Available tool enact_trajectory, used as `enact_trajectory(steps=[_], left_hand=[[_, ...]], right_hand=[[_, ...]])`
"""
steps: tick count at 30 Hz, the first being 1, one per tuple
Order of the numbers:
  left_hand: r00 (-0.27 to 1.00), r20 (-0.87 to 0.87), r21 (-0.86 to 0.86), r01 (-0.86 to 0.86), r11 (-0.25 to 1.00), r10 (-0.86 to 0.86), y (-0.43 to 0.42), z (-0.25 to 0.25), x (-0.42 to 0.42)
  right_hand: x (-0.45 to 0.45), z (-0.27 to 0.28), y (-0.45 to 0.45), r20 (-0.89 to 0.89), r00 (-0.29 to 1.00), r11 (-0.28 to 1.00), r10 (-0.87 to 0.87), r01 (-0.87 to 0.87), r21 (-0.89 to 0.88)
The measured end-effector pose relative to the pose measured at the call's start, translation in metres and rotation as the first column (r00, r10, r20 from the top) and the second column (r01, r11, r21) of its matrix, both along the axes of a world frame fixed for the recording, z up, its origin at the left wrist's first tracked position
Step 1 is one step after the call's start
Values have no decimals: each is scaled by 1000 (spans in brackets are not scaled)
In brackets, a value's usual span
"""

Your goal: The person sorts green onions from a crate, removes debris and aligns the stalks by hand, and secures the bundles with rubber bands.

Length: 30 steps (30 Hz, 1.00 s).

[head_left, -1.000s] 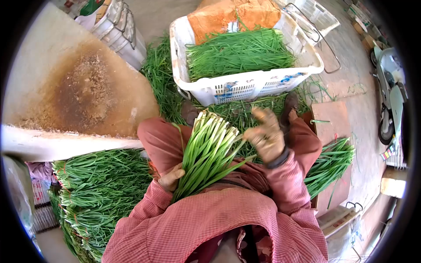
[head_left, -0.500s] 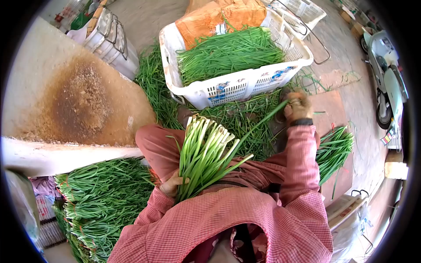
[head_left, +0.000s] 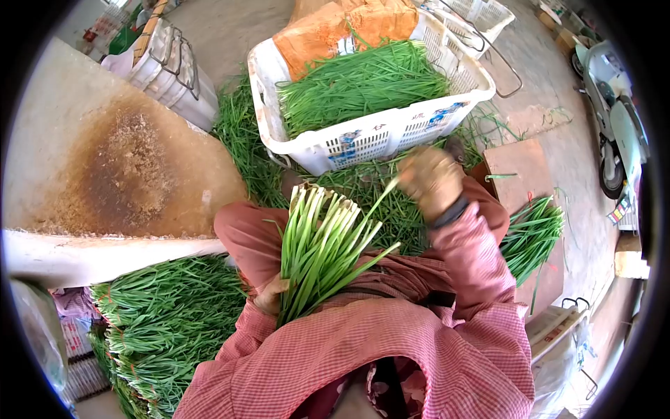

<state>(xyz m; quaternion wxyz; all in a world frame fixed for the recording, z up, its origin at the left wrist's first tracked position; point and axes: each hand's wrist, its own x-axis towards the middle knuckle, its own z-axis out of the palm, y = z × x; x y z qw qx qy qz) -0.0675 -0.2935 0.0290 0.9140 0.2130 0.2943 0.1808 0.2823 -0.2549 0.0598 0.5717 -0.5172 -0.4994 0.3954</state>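
Observation:
A bunch of green stalks [head_left: 317, 248] with pale ends pointing away from me rests over my lap. Around its lower left side my left hand [head_left: 271, 297] is closed, its fingers partly hidden by the leaves. My right hand [head_left: 431, 183], a little blurred, is closed above the right knee, pinching the pale end of one stalk [head_left: 380, 200] that slants up from the bunch. Loose green leaves [head_left: 394, 209] cover the floor between my legs.
Ahead stands a white basket [head_left: 384, 140] holding more greens [head_left: 363, 87] and an orange sack [head_left: 314, 42]. Tied bundles [head_left: 171, 321] are stacked at left below a stained slab [head_left: 132, 160]. Another bundle [head_left: 532, 237] lies on a board [head_left: 520, 167] at right, with a scooter [head_left: 614, 119] beyond.
Compared with half a second ago, my right hand has come back left and nearer the bunch, with a stalk at its fingers. My left hand keeps its hold. The view has shifted slightly.

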Motion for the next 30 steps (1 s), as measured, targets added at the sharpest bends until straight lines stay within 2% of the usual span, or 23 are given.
enact_trajectory(steps=[1, 2, 3, 4, 5, 6, 7, 8, 9, 10, 11, 12, 14, 16, 17, 18, 21, 22, 24, 26, 28, 29, 30], left_hand=[[1000, -7, 12, 3, 1000, -2, -1, -1, -2], [1000, -26, 29, 9, 1000, -8, -1, -1, -3], [998, -55, 49, 12, 999, -9, -2, -3, -6], [996, -93, 74, 12, 997, -5, -3, -6, -9], [992, -130, 106, 14, 994, 0, -5, -7, -12], [986, -167, 144, 14, 989, 11, -6, -8, -13], [982, -184, 169, -5, 986, 37, -5, -8, -13], [984, -161, 171, -53, 984, 81, -5, -6, -7], [987, -93, 111, -122, 986, 132, -7, -3, -3], [984, -89, 115, -142, 983, 152, -7, -1, 0], [981, -158, 152, -92, 984, 116, -5, 2, 3], [970, -230, 184, -31, 982, 74, -3, 6, 5], [973, -228, 187, 7, 982, 36, -2, 20, 16], [948, -318, 352, 145, 925, -27, -3, 32, 27], [935, -354, 415, 179, 892, -23, -3, 32, 26], [936, -351, 427, 164, 889, -4, -2, 33, 26], [938, -345, 501, 212, 839, -31, -4, 38, 33], [940, -340, 500, 205, 841, -27, -4, 37, 35], [882, -467, 580, 357, 733, -60, -3, 35, 38], [856, -510, 582, 416, 699, -84, 6, 34, 35], [877, -270, 590, 477, 652, -397, 26, 36, 28], [890, 42, 386, 405, 829, -454, 33, 31, 27], [903, 241, 277, 287, 917, -356, 36, 25, 34]], right_hand=[[30, -6, 6, 37, 983, 983, -180, 181, -15], [68, -18, 12, 285, 863, 908, -417, 409, 92], [113, -31, 14, 568, 536, 758, -625, 591, 276], [136, -29, 4, 505, 319, 528, -802, 774, 349], [170, -33, -15, 944, 32, 589, -330, 788, 179], [165, -24, -17, 856, 506, 369, -106, 819, -439], [150, -30, -29, 828, 561, 347, -12, 779, -523], [116, -49, -42, 774, 627, 587, -87, 660, -469], [70, -73, -55, 448, 882, 819, -149, 364, -444], [18, -95, -71, -66, 997, 938, 37, -58, -341], [-26, -104, -81, -412, 857, 911, 309, -391, -131], [-59, -97, -79, -603, 651, 850, 461, -520, 88], [-91, -39, -46, -778, 386, 812, 496, -524, 258], [-97, -18, -25, -848, 357, 848, 391, -498, 181], [-96, -2, -17, -870, 323, 815, 373, -562, 141], [-96, -12, -10, -819, 361, 803, 446, -567, 187], [-86, -8, -8, -806, 301, 734, 510, -641, 225], [-88, -6, -8, -805, 255, 729, 536, -621, 289], [-91, 2, -13, -797, 305, 783, 521, -542, 304], [-92, 10, -15, -794, 508, 847, 334, -531, 17], [-94, 4, -16, -802, 522, 869, 290, -495, -8], [-92, 3, -15, -803, 505, 863, 317, -505, 23], [-92, 2, -15, -805, 485, 854, 343, -518, 52]])
